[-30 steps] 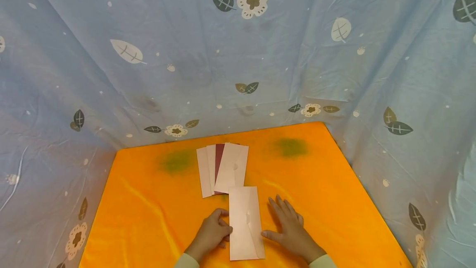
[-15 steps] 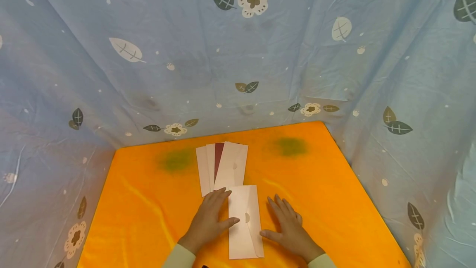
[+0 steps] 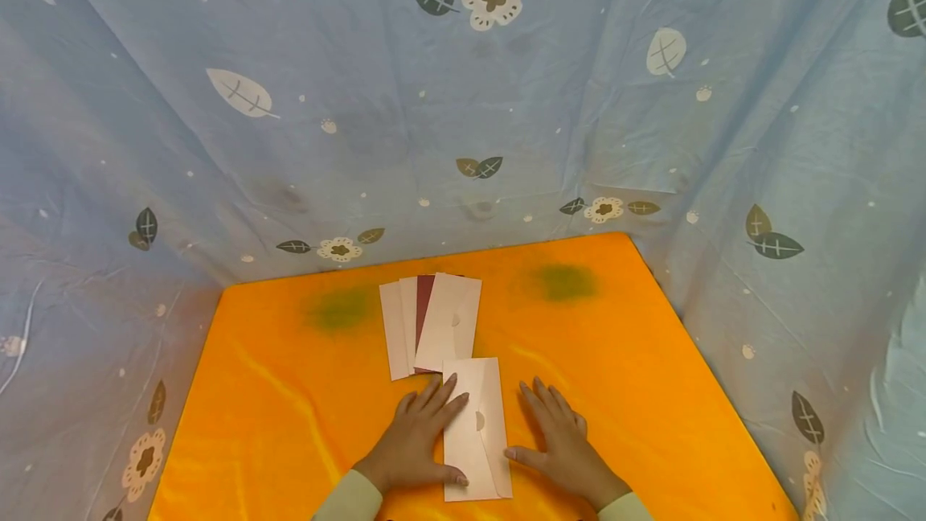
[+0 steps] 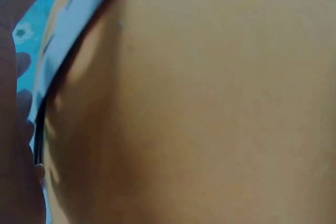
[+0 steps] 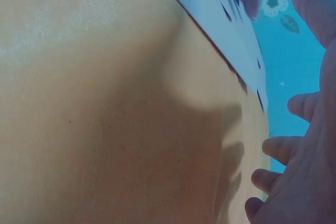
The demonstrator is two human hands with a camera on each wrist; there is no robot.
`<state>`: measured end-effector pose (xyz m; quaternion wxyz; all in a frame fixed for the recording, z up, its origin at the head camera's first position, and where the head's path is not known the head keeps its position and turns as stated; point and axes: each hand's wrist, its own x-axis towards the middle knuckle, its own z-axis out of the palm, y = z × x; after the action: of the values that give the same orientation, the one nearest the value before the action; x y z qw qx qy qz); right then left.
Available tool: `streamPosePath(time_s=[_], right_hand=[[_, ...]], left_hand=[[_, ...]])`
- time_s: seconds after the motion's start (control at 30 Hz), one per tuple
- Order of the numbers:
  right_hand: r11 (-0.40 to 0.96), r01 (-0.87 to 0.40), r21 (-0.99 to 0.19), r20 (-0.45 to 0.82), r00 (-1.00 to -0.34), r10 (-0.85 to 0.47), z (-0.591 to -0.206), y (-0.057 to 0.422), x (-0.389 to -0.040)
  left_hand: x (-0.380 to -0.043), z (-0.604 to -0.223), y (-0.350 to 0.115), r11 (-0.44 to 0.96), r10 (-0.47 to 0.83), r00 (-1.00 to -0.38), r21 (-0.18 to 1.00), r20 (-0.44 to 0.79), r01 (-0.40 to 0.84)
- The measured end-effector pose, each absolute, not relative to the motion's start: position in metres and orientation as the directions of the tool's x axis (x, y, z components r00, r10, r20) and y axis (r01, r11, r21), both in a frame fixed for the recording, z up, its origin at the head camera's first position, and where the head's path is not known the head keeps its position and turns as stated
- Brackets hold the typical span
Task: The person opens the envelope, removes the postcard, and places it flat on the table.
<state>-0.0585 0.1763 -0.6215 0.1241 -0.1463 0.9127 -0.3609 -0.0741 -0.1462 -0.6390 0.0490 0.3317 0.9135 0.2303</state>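
A pale pink envelope [image 3: 470, 457] with a pointed flap and a small half-round tab lies upright in front of me on the orange cloth. My left hand [image 3: 415, 441] spreads over its left edge, with the thumb and fingertips on the paper. On the other side my right hand [image 3: 560, 445] lies with fingers extended, its thumb tip at the envelope's right edge. Behind, touching the envelope's top end, a fanned group of pale envelopes [image 3: 448, 320] includes a dark red one [image 3: 424, 300]. In the right wrist view the envelope [image 5: 210, 14] shows at the top, beside the right hand [image 5: 299, 145].
An orange cloth [image 3: 615, 360] covers the table, with two greenish patches near the back. Blue curtains [image 3: 362, 103] printed with flowers and leaves hang behind and along both sides.
My left hand let go of the envelope's left edge, opened out and moved onto its left side. The right hand and the envelopes stayed nearly in place.
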Motion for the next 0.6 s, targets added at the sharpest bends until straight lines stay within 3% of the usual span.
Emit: streamPosePath(time_s=[0.6], right_hand=[[0.679,-0.207,-0.704,-0.094,-0.921,-0.378,-0.6143,0.1683,-0.0574]], left_hand=[[-0.0777,-0.6497,-0.1493,0.681,0.668,-0.744,0.411,-0.01,0.606]])
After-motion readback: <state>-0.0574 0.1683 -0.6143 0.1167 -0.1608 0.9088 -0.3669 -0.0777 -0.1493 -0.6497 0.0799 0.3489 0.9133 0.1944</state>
